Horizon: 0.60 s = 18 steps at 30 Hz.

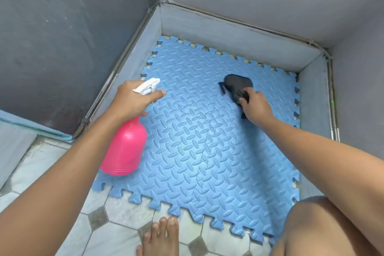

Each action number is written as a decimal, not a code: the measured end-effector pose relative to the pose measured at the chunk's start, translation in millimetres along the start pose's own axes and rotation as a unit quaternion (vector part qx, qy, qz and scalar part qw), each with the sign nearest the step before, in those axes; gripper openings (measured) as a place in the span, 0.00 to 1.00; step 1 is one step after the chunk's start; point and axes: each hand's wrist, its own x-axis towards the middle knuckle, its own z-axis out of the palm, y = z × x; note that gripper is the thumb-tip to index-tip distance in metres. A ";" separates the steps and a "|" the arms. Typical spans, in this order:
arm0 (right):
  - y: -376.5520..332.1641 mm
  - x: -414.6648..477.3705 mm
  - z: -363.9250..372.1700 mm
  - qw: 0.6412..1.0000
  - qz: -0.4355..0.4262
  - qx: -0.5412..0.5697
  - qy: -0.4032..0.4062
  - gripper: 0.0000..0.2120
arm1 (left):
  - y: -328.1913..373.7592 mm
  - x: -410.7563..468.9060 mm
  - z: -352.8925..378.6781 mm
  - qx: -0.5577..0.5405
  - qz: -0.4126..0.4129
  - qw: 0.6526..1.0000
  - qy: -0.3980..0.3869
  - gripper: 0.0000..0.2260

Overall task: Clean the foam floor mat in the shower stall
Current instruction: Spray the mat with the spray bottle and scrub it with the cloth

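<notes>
Over mat (207, 151), left fingers (160, 93) grip sprayer (124, 147), nozzle (148, 85) aimed far-right, right fingers (249, 94) clutch cloth (236, 84)

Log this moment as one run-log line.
left hand: grips pink plastic spray bottle | right hand: holds dark crumpled cloth against blue interlocking foam floor mat, far right | stage: wiping

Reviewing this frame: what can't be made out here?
Head view, the only one:
- How full the spray bottle is: its pink body is opaque, and the left hand covers the neck.
- Near part of the cloth: under the right hand.
- Near right corner of the mat: behind the knee.
- Any dirt or wetness on the mat: too fine to tell.
</notes>
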 end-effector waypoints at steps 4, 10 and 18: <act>65.2 -13.6 -11.6 0.982 0.184 0.013 0.046 0.21 | 10.7 -15.4 12.1 0.040 0.025 0.998 -0.030 0.19; 67.1 -23.9 -17.9 0.989 0.147 0.011 0.011 0.22 | 17.3 -39.0 9.8 0.045 0.052 0.997 -0.031 0.17; -59.6 -47.9 28.9 0.995 -0.074 -0.012 -0.063 0.19 | 2.1 -93.6 -33.7 -0.034 0.018 0.999 0.022 0.10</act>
